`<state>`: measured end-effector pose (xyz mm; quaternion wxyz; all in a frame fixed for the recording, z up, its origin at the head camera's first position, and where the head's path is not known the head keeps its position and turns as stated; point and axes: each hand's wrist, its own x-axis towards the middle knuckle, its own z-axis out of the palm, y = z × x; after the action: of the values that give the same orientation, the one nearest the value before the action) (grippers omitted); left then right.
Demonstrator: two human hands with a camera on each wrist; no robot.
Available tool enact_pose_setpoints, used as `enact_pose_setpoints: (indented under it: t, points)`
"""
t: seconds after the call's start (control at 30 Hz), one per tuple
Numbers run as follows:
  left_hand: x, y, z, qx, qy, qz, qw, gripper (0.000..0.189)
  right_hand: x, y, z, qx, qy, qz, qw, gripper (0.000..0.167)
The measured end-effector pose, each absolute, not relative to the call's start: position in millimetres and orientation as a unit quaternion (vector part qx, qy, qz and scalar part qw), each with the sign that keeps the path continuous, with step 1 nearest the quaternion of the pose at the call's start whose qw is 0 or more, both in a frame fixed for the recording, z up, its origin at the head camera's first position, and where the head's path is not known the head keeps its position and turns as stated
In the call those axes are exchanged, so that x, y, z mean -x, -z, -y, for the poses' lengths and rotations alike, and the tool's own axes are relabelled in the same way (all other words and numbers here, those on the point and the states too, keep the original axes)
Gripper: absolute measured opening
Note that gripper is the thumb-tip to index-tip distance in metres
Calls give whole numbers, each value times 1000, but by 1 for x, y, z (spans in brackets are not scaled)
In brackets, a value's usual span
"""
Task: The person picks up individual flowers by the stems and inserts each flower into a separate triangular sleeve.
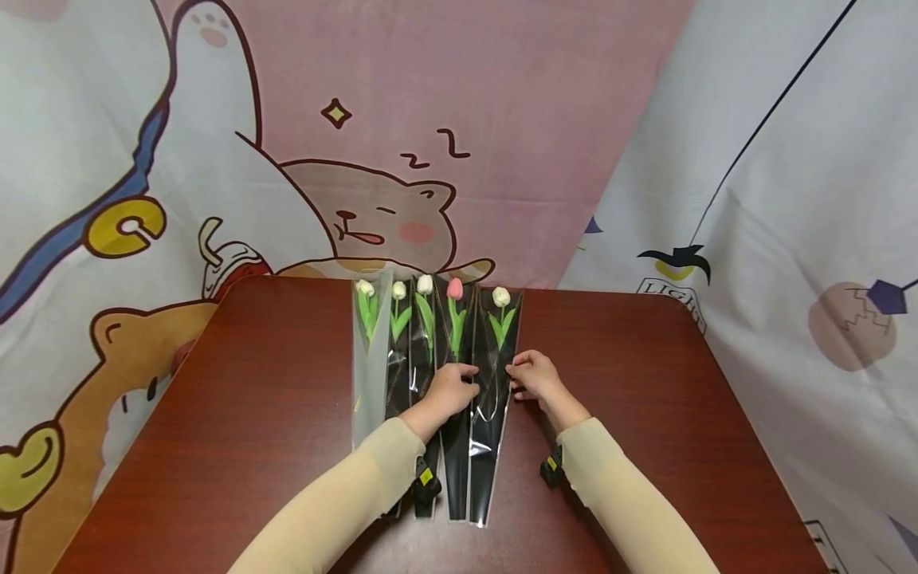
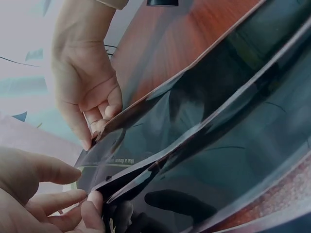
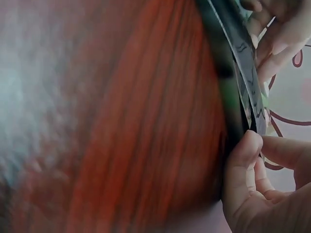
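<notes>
Several wrapped tulips lie side by side on a brown table. The rightmost holds a white tulip [image 1: 501, 297] in a black and clear flower sleeve [image 1: 490, 446]. My right hand [image 1: 539, 378] pinches that sleeve's right edge between thumb and fingers, also seen in the right wrist view. At its left edge, my left hand [image 1: 450, 389] has its fingertips on the film, seemingly pinching it. Beside it lies a pink tulip [image 1: 455, 289] in a black sleeve, partly under my left hand. In the left wrist view, both hands are at the shiny sleeve [image 2: 194, 121].
Further left are white tulips [image 1: 425, 285] in black sleeves and one in a whitish translucent sleeve [image 1: 370, 383]. The brown table [image 1: 631, 359] extends to both sides. A cartoon-printed cloth [image 1: 538, 143] hangs behind it.
</notes>
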<state>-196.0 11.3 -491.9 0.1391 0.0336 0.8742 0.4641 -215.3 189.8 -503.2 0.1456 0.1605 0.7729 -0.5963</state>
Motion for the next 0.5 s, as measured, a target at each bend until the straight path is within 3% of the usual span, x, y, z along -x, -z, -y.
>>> enact_pose_setpoints:
  t: [0.5]
  points:
    - [198, 483, 7, -63, -496, -851, 162, 39, 214, 500, -203, -154, 560, -801, 142, 22]
